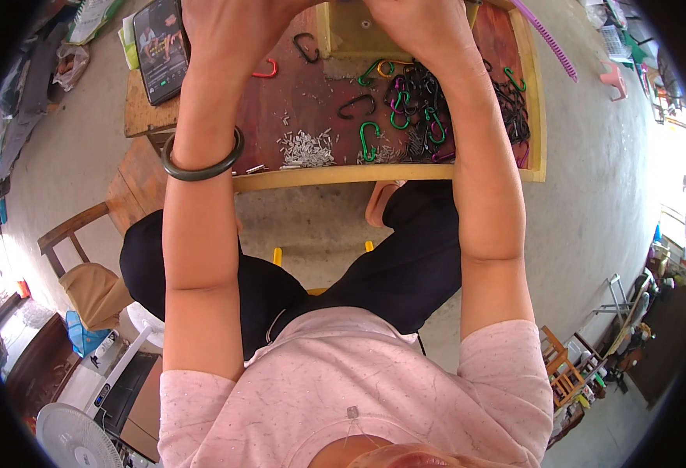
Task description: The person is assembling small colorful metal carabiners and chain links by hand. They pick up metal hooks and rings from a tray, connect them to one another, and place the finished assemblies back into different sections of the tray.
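Both my arms stretch forward over a red-topped work table [273, 109] with a pale wooden rim. My left hand [238, 30] and my right hand [427, 30] reach the top edge of the view, where their fingers are cut off, so anything they hold is hidden. Between them stands an olive-yellow block [365, 33] with a screw in its face. By my right forearm lies a heap of carabiner clips [425, 97], mostly black, some green and purple. Loose nearby are a green carabiner [369, 142], a black carabiner [305, 48] and a red hook-shaped piece [268, 70], beside my left wrist.
A pile of small silver pins [307, 150] lies near the table's front rim. At the left, a phone [160, 51] showing a video leans on a wooden surface. A purple coiled cord [549, 43] hangs past the right corner. A wooden chair [86, 234] stands at left.
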Demonstrator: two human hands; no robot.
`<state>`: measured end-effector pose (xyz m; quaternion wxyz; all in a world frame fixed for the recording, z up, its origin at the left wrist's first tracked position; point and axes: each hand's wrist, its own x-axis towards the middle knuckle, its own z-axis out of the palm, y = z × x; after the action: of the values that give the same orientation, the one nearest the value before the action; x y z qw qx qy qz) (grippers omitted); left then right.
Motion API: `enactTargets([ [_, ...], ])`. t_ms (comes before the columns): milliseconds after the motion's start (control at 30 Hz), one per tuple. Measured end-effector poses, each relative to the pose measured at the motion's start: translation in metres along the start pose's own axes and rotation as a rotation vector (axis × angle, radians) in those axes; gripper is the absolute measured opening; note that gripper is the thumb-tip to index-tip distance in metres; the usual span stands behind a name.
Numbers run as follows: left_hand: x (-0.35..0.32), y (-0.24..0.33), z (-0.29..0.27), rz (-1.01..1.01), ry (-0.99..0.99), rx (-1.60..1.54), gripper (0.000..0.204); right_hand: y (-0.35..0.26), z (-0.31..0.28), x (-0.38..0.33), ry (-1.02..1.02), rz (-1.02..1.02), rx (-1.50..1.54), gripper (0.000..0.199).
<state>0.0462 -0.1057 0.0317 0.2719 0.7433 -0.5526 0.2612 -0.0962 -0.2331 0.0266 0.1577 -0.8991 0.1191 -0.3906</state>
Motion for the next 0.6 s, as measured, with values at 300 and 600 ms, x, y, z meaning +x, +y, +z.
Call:
enactTargets([
  [300,0.002,0.004,0.000,-0.004,0.007,-0.018,0.045,0.006,0.003,-0.004,-0.051,0.045,-0.009,0.037],
  [600,0.000,0.001,0.001,-0.026,-0.008,0.017,0.044,0.008,0.001,-0.007,-0.090,0.047,-0.039,0.040],
])
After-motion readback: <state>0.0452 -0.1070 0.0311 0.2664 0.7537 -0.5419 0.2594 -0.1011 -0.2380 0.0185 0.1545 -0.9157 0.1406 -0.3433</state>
